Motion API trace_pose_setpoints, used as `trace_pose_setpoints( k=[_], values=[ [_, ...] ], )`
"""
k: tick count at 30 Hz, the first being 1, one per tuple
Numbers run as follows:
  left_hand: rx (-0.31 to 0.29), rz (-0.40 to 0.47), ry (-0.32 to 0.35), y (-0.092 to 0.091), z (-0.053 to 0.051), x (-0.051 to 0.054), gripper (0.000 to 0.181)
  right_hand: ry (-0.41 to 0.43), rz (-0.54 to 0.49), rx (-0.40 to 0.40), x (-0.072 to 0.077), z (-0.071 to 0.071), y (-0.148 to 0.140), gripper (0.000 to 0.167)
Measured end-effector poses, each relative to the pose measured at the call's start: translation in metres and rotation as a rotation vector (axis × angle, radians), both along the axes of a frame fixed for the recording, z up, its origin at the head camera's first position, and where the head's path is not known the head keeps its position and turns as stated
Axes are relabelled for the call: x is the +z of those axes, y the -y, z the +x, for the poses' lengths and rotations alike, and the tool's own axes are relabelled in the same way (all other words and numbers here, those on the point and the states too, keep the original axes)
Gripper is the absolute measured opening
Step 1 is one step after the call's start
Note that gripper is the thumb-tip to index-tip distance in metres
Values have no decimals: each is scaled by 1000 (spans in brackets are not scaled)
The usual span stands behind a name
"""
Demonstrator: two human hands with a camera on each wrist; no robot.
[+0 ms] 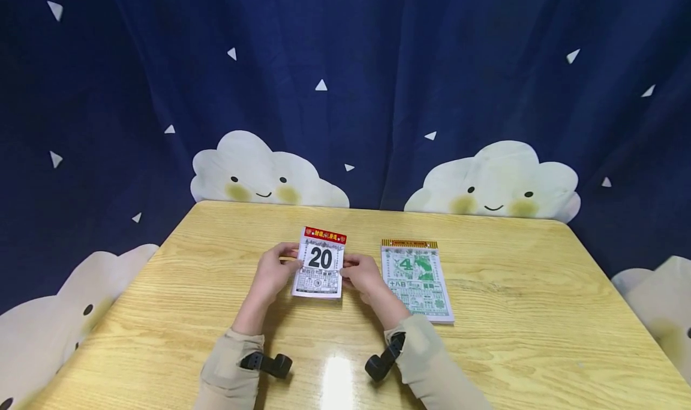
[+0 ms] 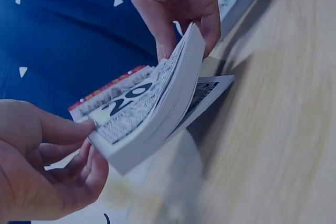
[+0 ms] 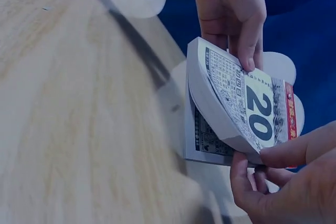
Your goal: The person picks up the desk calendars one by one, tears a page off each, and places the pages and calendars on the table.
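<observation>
A small tear-off calendar with a red header and a large black 20 is held up off the table between both hands. My left hand pinches its left edge, thumb on the front page and fingers behind. On the opposite edge my right hand pinches it the same way. In the left wrist view the thick page block bows and parts from a sheet at the back. The right wrist view shows that back sheet with dark print, apart from the lifted pages.
A larger tear-off calendar with a green 4 lies on the wooden table, just right of my right forearm, which covers part of its left side. A dark blue curtain with white clouds hangs behind the table.
</observation>
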State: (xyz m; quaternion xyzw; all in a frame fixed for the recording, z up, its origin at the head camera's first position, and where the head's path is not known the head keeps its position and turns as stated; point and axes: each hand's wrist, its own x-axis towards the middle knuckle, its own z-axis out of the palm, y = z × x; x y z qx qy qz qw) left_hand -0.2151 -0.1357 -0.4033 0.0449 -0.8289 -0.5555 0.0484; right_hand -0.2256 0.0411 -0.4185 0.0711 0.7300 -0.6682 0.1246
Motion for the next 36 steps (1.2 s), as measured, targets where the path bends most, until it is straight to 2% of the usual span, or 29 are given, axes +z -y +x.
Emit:
trace_pose_setpoints(
  k=[3, 13, 17, 21, 25, 30, 36],
  values=[
    [-35, 89, 8, -3, -1, 2, 41, -11, -20, -9, 3, 0, -8, 43],
    [-166, 282, 10, -12, -3, 12, 44, -104, -74, -41, 17, 4, -34, 39],
    [-251, 346, 31, -15, -4, 13, 46, -128, -88, -42, 23, 8, -46, 39],
    [-361, 391, 54, -15, -4, 14, 49, -134, -90, -34, 31, 12, -57, 40],
    [-467, 484, 56, -17, -5, 11, 53, -160, -105, -36, 39, 16, -67, 41],
    [-549, 633, 34, -24, -7, 8, 56, -209, -114, -34, 47, 19, -76, 42],
    [-629, 765, 28, -36, -9, 11, 52, -275, -113, -74, 56, 22, -83, 41]
  ],
)
